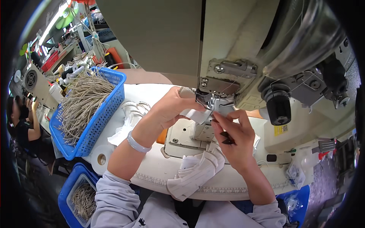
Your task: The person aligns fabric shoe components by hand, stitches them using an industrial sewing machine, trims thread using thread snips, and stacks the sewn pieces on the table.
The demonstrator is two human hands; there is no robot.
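Observation:
Under the head of a sewing machine point(222, 85), a small white fabric piece point(200, 115) lies at the presser foot point(209, 100). My left hand point(173, 108) is closed on the left side of this piece, thumb and fingers close to the foot. From the right, my right hand point(236, 138) pinches at the piece's edge just below the needle area; its fingertips are partly hidden. A small dark pointed tool point(227, 138) is tucked in the right palm, its kind unclear. A string of white sewn pieces point(197, 169) hangs over the front edge of the machine table between my forearms.
More white pieces point(131, 117) lie left of my left wrist. A blue basket point(100, 114) of beige cords point(83, 100) stands at the table's left, beside a white roll point(102, 159). Below is a blue bin point(66, 197). A black knob point(278, 108) juts out at right. Another person point(30, 129) sits far left.

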